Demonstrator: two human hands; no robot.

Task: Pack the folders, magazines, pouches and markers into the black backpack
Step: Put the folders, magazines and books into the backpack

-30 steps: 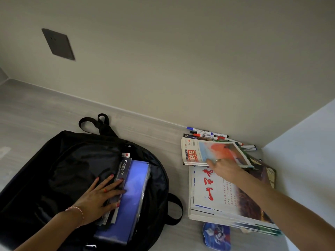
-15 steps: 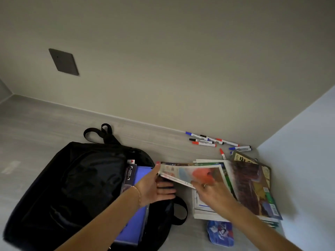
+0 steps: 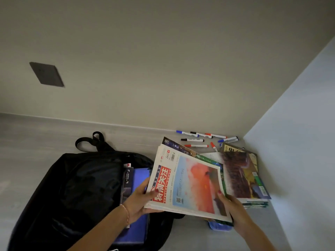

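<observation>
The black backpack (image 3: 76,192) lies open on the floor at the left, with a blue folder (image 3: 140,176) and a dark booklet (image 3: 126,183) inside its mouth. I hold a small stack of magazines (image 3: 192,185) lifted between the bag and the pile; its top cover has a red title and an orange picture. My left hand (image 3: 140,201) grips the stack's left edge, thumb on top. My right hand (image 3: 233,207) grips its lower right corner. More magazines (image 3: 243,174) stay piled at the right. Several markers (image 3: 199,140) lie by the wall. A blue pouch (image 3: 219,227) peeks out under the stack.
The wall runs close behind the markers, and a pale side panel (image 3: 293,142) closes the right side. A dark wall plate (image 3: 46,74) sits high on the left. Bare grey floor (image 3: 32,140) stretches left of and behind the backpack.
My left hand left the backpack's contents and took the magazines' left edge. Both hands lifted the top magazines off the pile and swung them towards the bag, uncovering the magazines beneath.
</observation>
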